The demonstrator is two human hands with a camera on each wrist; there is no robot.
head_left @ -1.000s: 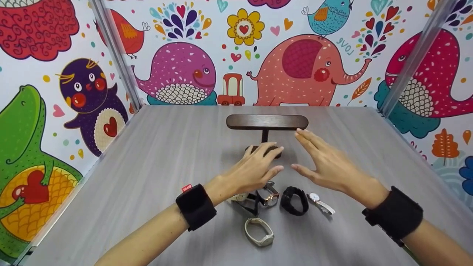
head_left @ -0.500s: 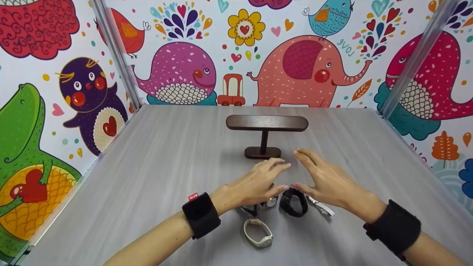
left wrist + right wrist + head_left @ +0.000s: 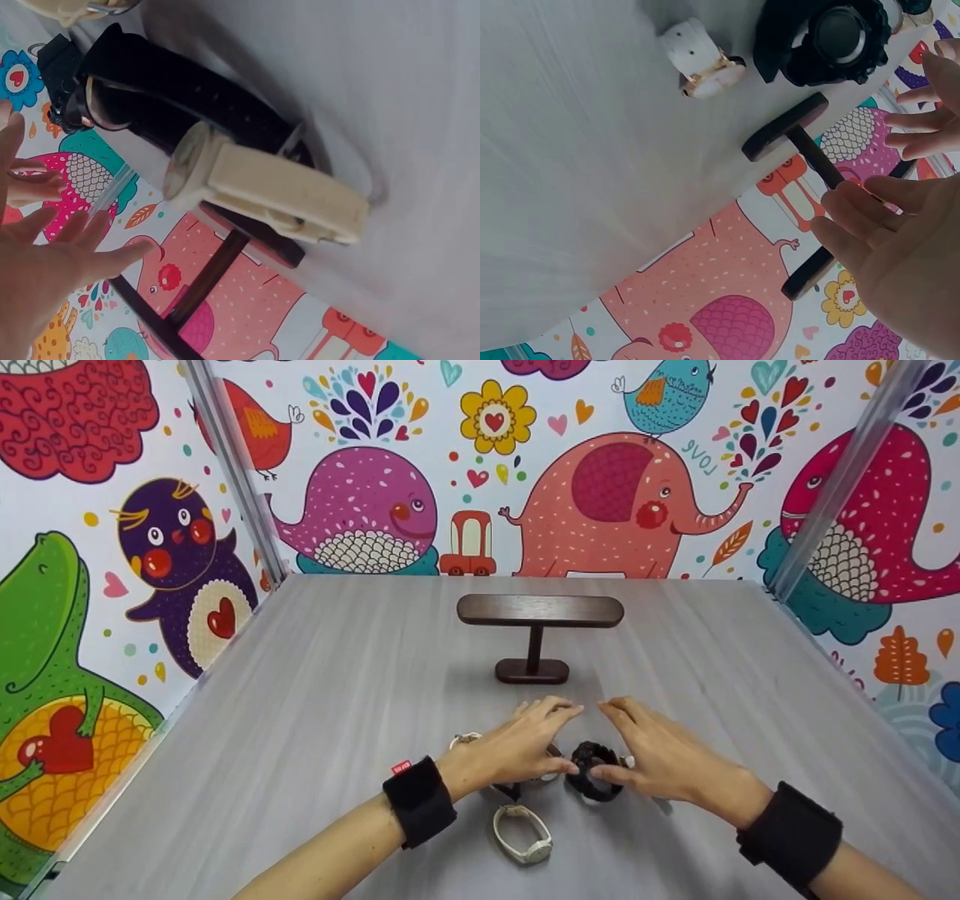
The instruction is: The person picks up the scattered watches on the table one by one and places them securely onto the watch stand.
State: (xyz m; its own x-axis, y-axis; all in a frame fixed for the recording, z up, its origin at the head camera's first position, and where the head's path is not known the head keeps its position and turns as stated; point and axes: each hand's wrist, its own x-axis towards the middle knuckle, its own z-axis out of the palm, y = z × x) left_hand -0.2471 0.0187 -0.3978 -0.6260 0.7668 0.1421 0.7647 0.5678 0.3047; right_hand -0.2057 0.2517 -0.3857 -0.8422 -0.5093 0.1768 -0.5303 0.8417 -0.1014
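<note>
Printed panels (image 3: 480,502) close off the top and both sides of the head view; the grey desk (image 3: 352,682) fills its middle and lower part. We note a brown T-shaped stand (image 3: 535,649), upright near the centre, its bar bare. Left hand (image 3: 525,746) and right hand (image 3: 667,750) at lower centre, fingertips facing, near each other; each grip is released, fingers relaxed, holding nothing. Under the thumbs, just right of lower centre: the chunky black watch (image 3: 840,36). Thumb contact we cannot tell, though the right wrist view shows that hand's visible fingers apart from it. A black-strapped watch (image 3: 187,86) and a cream watch (image 3: 266,180) lie close together, partly hidden by the left hand in the head view; second cream watch (image 3: 538,851) sits at bottom centre, small white watch (image 3: 697,56) mostly behind the right hand. Risks, in our judgement: a neighbouring strap could catch along with the black watch, the pieces being so crowded; the left wrist could nudge the pair beneath it; uneven thumb pressure could roll the round band. Room: desk edges at left, right and beyond the stand are well apart from both hands; near edge not shown. Open surface spreads widely at left and right; the way towards the stand's base is shorter.
</note>
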